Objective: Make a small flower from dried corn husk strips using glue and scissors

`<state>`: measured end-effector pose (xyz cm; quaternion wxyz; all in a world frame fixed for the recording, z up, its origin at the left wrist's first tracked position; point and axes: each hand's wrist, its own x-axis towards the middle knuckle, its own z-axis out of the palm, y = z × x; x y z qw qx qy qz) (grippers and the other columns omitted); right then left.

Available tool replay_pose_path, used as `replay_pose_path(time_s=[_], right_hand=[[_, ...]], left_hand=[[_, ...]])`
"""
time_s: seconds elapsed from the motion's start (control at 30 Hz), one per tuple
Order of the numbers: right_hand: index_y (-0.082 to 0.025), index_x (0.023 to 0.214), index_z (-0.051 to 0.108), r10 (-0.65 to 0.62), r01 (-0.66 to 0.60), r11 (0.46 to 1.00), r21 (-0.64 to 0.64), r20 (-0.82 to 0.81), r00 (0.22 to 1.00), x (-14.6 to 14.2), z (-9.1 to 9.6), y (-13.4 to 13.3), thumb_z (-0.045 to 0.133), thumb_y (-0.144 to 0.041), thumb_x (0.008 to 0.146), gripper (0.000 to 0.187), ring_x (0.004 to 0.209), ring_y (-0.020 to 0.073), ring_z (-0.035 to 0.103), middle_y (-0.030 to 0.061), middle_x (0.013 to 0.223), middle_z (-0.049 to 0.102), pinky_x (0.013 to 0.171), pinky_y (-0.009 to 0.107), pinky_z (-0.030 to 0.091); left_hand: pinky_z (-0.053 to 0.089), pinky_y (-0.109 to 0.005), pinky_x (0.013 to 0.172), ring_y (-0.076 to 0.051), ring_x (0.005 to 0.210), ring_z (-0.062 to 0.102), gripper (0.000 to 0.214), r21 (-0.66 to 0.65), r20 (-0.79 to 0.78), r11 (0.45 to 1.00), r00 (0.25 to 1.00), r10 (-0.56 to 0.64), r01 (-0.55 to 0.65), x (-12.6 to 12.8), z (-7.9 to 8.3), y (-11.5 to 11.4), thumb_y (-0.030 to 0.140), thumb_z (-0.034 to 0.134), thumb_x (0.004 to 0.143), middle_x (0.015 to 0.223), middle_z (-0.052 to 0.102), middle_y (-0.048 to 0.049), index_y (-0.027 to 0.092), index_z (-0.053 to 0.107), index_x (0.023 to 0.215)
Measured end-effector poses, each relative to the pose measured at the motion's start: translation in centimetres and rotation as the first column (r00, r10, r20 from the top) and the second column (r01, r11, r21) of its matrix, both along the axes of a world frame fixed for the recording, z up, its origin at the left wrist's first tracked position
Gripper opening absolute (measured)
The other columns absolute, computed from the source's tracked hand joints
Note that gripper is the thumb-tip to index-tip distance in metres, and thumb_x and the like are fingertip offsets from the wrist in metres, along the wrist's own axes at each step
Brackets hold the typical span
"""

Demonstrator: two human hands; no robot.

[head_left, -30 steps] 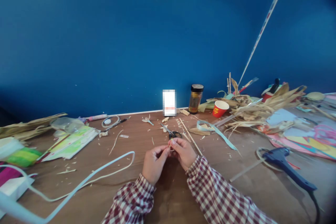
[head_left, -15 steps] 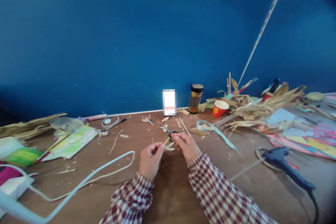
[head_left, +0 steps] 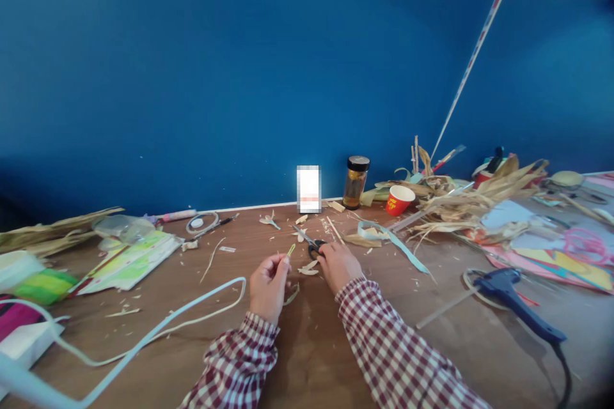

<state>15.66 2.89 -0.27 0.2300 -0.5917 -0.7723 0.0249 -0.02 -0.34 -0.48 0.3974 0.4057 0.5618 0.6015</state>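
My left hand (head_left: 267, 286) pinches one yellow-green strip (head_left: 291, 249). My right hand (head_left: 340, 266), apart, touches one pair of scissors (head_left: 313, 245), grip unclear

Gap btwn hands (head_left: 266, 287), glue gun (head_left: 520, 303) blks R

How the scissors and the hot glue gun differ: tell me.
The scissors have black handles; the hot glue gun is dark blue. The scissors lie at the right hand; the hot glue gun lies farther right, untouched. The hot glue gun looks larger than the scissors' visible part. Both lie on the brown table.
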Motion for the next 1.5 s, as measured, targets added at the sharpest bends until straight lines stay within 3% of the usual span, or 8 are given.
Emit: replay_pose_path(time_s=[0.33,0.73,0.8,0.9,0.97,1.07,1.3,1.5], right_hand=[[-0.021,0.084,0.053,-0.191,0.189,0.962,-0.197,0.008,0.982,0.2,0.7,-0.3,0.046,-0.044,0.079,0.024,0.07,0.0161,0.056,0.0039,0.084,0.058,0.053,0.024,0.032],[-0.021,0.09,0.049,-0.253,0.203,0.944,-0.261,-0.174,0.952,0.7,1.4,-0.4,0.051,-0.017,0.073,0.018,0.07,0.0174,0.057,0.0034,0.078,0.058,0.058,0.026,0.036],[-0.021,0.093,0.049,-0.247,0.104,0.944,-0.314,-0.459,0.854,0.8,1.0,-0.1,0.049,-0.017,0.074,0.02,0.066,0.0157,0.056,0.0016,0.074,0.056,0.058,0.027,0.039],[-0.021,0.1,0.048,-0.249,-0.247,0.89,-0.383,-0.863,0.438,0.7,0.6,0.1,0.05,-0.021,0.074,0.025,0.058,0.0128,0.055,-0.0009,0.069,0.053,0.058,0.029,0.044],[-0.02,0.102,0.05,-0.288,-0.459,0.825,-0.331,-0.944,0.163,0.4,0.8,-0.1,0.057,-0.023,0.07,0.032,0.056,0.0111,0.054,-0.0026,0.067,0.052,0.059,0.029,0.046],[-0.022,0.105,0.051,-0.341,-0.623,0.738,-0.26,-0.94,-0.012,0.0,1.3,-0.7,0.065,-0.021,0.064,0.044,0.056,0.0091,0.053,-0.0038,0.067,0.053,0.059,0.028,0.047],[-0.022,0.1,0.052,-0.283,-0.76,0.615,-0.21,-0.959,0.036,-0.5,1.8,-1.9,0.063,-0.029,0.068,0.035,0.044,0.0028,0.045,-0.004,0.069,0.052,0.04,0.015,0.038],[-0.025,0.11,0.041,-0.056,-0.686,0.697,-0.208,-0.97,0.238,-0.8,1.8,-1.9,0.053,-0.032,0.074,0.038,0.037,0.0028,0.039,-0.0026,0.074,0.056,0.032,0.015,0.025]], left_hand=[[0.036,-0.019,0.043,-0.008,0.046,0.047,0.029,0.026,-0.115,0.999,0.993,0.027,-0.024,-0.3,0.8,-0.1,0.039,0.059,0.066,0.064,0.06,-0.0011,0.014,0.063,0.08],[0.039,-0.02,0.047,-0.012,0.054,0.053,0.031,0.03,-0.152,0.999,0.988,0.017,-0.012,-0.6,-0.3,0.3,0.041,0.058,0.066,0.066,0.063,-0.0038,0.014,0.065,0.081],[0.037,-0.02,0.045,-0.011,0.051,0.051,0.032,0.015,-0.136,1.0,0.991,0.018,-0.016,-0.6,-0.3,0.3,0.041,0.059,0.065,0.065,0.063,-0.0035,0.013,0.065,0.08],[0.034,-0.019,0.042,-0.007,0.045,0.045,0.033,-0.001,-0.095,1.0,0.995,0.012,-0.012,-0.6,-0.1,0.3,0.042,0.06,0.064,0.063,0.061,-0.0019,0.013,0.065,0.079],[0.032,-0.018,0.04,-0.006,0.042,0.041,0.033,-0.003,-0.057,1.0,0.998,0.003,-0.003,-0.5,0.1,0.3,0.042,0.061,0.063,0.061,0.059,-0.0006,0.012,0.064,0.077],[0.028,-0.017,0.038,-0.005,0.041,0.037,0.033,-0.019,-0.005,1.0,1.0,-0.01,0.01,-0.5,0.2,0.2,0.042,0.061,0.063,0.059,0.056,0.0008,0.011,0.063,0.076],[0.023,-0.016,0.036,-0.003,0.038,0.033,0.035,-0.039,0.106,0.999,0.994,0.002,0.002,-0.7,0.2,0.5,0.042,0.063,0.061,0.059,0.055,0.0023,0.011,0.061,0.078],[0.023,-0.016,0.036,-0.003,0.038,0.034,0.035,-0.018,0.114,1.0,0.993,0.009,-0.007,-1.0,0.5,0.6,0.044,0.063,0.059,0.058,0.054,0.0033,0.012,0.061,0.074]])
